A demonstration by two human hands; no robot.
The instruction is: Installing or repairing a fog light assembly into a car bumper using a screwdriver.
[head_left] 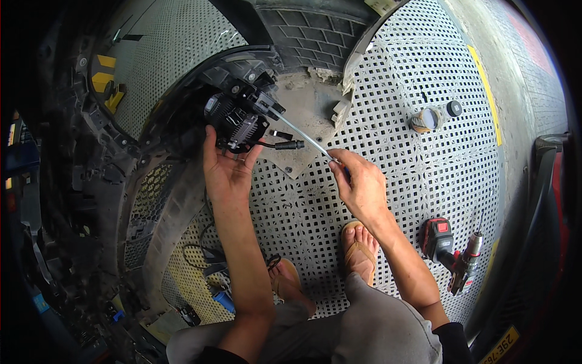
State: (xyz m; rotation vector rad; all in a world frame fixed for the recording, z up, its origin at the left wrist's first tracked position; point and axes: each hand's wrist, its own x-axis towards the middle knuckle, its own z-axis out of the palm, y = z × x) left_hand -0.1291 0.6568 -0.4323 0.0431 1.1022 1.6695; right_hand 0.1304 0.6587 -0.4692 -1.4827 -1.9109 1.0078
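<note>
1. The lamp point(244, 128) sits in the dark front-end frame point(132, 148), just below the bracket point(262, 100).
2. The lamp will probably handle as compact, fairly weighty and stiff; its metal fins should give grip, while the lens and wiring look the fragile parts. It is best held by the finned body, clear of the cable point(267, 144).
3. The lamp looks black and blocky, with ribbed dark-grey fins; the cable leaves its lower side and ends in a black plug point(290, 145).
4. The left hand point(229, 173) is spread wide around the lamp's near edge, thumb on one side and fingers on the other, seemingly supporting it.
5. The right hand point(362, 185) is curled round the handle of the screwdriver point(303, 134), whose slim shaft slants up to the bracket. It should handle as light and rigid, best gripped by the handle.
</note>
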